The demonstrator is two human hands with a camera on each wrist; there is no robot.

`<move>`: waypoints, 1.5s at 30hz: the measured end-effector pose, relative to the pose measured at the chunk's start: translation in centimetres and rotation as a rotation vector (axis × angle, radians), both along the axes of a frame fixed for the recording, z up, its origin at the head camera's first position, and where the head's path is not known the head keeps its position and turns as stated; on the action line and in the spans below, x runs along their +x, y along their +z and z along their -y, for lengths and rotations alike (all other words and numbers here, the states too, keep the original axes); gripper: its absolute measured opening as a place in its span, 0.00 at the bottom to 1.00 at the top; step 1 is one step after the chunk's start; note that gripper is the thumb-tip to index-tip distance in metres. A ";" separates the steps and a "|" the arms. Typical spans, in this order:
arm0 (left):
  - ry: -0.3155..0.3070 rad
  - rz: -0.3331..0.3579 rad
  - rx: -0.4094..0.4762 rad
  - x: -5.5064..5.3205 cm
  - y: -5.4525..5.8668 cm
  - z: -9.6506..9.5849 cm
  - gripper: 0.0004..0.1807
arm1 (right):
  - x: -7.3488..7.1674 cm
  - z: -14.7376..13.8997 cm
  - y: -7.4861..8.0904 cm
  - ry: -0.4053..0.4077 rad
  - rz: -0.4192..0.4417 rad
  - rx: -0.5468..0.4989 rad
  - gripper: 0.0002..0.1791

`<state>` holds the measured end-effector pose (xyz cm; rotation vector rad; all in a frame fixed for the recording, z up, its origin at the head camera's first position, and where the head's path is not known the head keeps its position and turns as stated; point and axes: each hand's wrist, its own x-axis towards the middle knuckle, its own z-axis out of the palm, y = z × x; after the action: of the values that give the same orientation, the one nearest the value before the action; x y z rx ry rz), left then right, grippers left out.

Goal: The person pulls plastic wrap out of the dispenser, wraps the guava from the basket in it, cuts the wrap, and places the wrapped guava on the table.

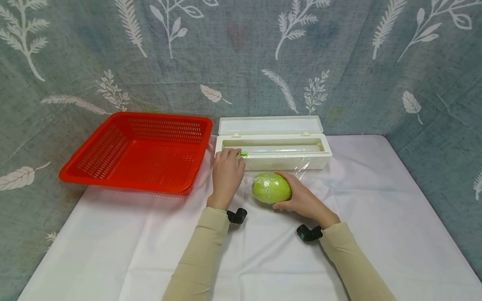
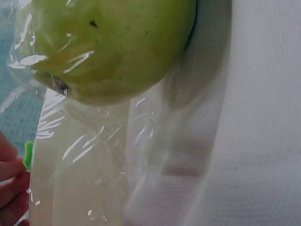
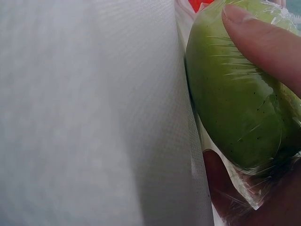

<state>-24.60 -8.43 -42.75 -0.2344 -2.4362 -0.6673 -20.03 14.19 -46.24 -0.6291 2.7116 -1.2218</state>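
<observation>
A round green fruit [image 1: 271, 188] wrapped in shiny cling film sits on the white cloth in front of a white cling film box [image 1: 275, 163]. My right hand [image 1: 303, 201] grips it from the right, with the thumb [image 3: 263, 40] across its wrapped skin. From the fruit, clear film [image 2: 89, 150] stretches to the box's front edge. At the left end of that edge, my left hand [image 1: 227, 173] pinches a small green slider [image 1: 244, 154]. Inside the box, under its raised lid [image 1: 269, 125], lies the film roll [image 1: 282, 149].
To the left of the box stands a red plastic basket [image 1: 135, 184] with slotted walls. A white cloth [image 1: 376, 234] covers the table. Behind it hangs a grey-green curtain [image 1: 241, 75] with white leaf prints.
</observation>
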 end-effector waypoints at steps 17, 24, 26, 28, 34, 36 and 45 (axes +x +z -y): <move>0.019 -0.050 0.028 0.3 0.2 0.1 0.11 | 0.0 -0.2 0.0 -0.009 -0.012 0.001 0.52; 0.035 -0.010 0.063 0.4 -0.1 -0.2 0.12 | 0.2 -0.1 0.0 -0.006 0.007 0.009 0.53; 0.028 -0.012 0.058 0.4 -0.2 -0.3 0.12 | 0.2 0.0 0.0 -0.004 0.010 0.003 0.53; 0.018 -0.019 0.049 0.4 -0.2 -0.2 0.11 | 0.1 0.0 0.1 -0.005 0.010 -0.001 0.53; -0.001 -0.028 -0.012 0.4 -0.1 -0.3 0.11 | 0.1 0.0 0.1 -0.006 0.006 -0.012 0.52; -0.007 -0.022 -0.031 0.4 0.0 -0.3 0.11 | 0.0 -0.1 0.0 -0.006 0.004 -0.012 0.52; -0.070 0.009 -0.024 0.4 0.3 -0.1 0.12 | 0.0 -0.2 -0.1 0.008 -0.017 -0.014 0.52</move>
<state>-24.17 -8.37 -42.43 -0.3278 -2.4548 -0.6710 -20.07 14.34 -46.37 -0.6551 2.7140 -1.2403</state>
